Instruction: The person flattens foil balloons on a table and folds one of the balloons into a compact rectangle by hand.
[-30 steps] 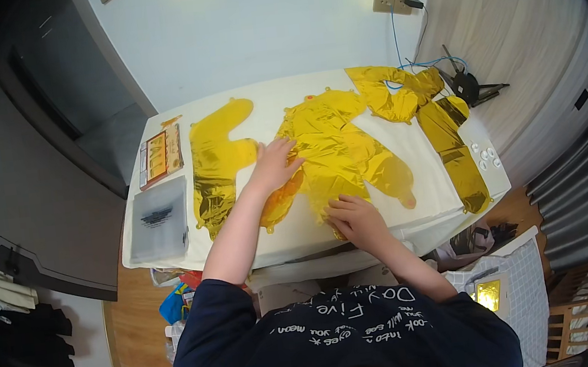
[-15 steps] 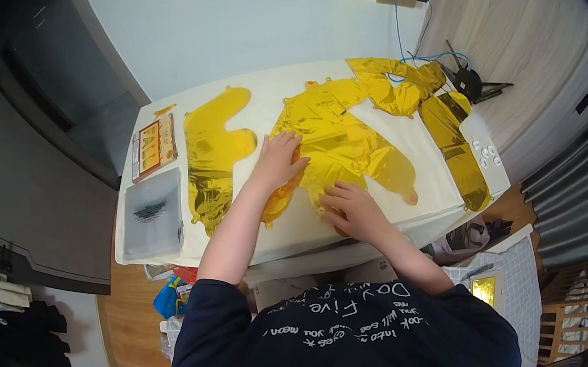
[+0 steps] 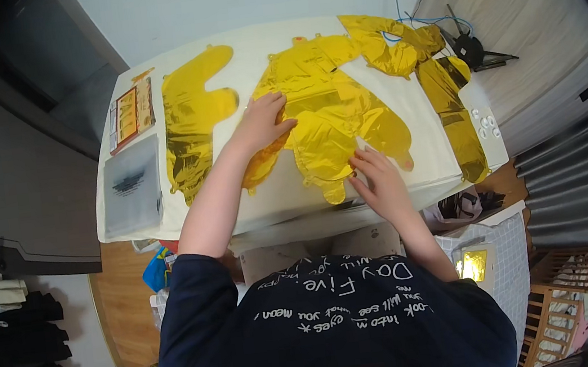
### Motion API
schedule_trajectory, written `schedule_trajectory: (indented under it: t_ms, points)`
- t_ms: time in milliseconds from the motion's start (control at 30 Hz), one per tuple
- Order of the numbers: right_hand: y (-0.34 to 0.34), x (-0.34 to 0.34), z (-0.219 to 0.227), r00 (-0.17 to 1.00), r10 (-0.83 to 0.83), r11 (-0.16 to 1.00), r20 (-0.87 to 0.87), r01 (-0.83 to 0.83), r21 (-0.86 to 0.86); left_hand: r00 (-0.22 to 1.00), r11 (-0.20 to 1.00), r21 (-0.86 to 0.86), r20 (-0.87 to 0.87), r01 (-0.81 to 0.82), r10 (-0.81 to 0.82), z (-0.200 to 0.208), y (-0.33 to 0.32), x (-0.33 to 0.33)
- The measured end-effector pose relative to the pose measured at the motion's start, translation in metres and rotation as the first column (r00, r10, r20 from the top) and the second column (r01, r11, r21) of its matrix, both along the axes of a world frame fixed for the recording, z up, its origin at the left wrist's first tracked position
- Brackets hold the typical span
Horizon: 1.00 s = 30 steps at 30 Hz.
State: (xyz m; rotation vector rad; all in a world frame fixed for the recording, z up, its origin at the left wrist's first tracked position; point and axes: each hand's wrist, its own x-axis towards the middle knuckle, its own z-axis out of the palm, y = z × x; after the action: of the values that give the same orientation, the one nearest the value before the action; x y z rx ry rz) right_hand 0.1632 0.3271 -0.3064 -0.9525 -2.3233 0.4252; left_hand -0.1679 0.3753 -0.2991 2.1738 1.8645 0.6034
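A flat, uninflated gold foil balloon (image 3: 332, 106) lies wrinkled across the middle of the table. My left hand (image 3: 265, 121) rests on its left edge, fingers spread and pressing the foil. At the balloon's lower right edge is my right hand (image 3: 382, 184), thumb and fingers apart, fingertips touching or just over the foil. Its rounded lower tab (image 3: 334, 193) shows near the table's front edge. To the left lies another gold foil balloon (image 3: 189, 126), shaped like a letter F. Further gold foil balloons, one crumpled (image 3: 395, 49) and one long (image 3: 457, 121), lie at the right.
A picture-fronted flat box (image 3: 132, 115) and a grey translucent case (image 3: 132, 187) lie at the table's left end. A black router (image 3: 469, 51) with cables stands at the back right. Small white rings (image 3: 486, 123) sit by the right edge. A wooden slatted frame (image 3: 564, 298) stands lower right.
My right hand has moved right along the middle balloon's lower part, uncovering its bottom tab. My left hand stays on the left edge. The whole view has shifted, so the table appears higher.
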Motion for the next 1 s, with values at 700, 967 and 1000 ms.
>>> schedule_trajectory:
  t_ms: [700, 967, 1000]
  points:
    - [-0.001, 0.002, 0.001, 0.999, 0.034, 0.999, 0.031, -0.034, 0.003, 0.999, 0.998, 0.034, -0.001, 0.052, -0.052, -0.013, 0.004, -0.006]
    - [-0.001, 0.003, 0.0, 0.999, 0.038, 0.999, 0.029, -0.038, 0.013, 0.999, 0.999, 0.019, -0.014, 0.044, -0.044, -0.016, 0.003, -0.009]
    - [-0.001, 0.003, 0.0, 0.999, 0.038, 0.999, 0.033, -0.038, 0.017, 0.999, 0.999, 0.032, -0.018, 0.044, -0.043, -0.018, 0.004, -0.009]
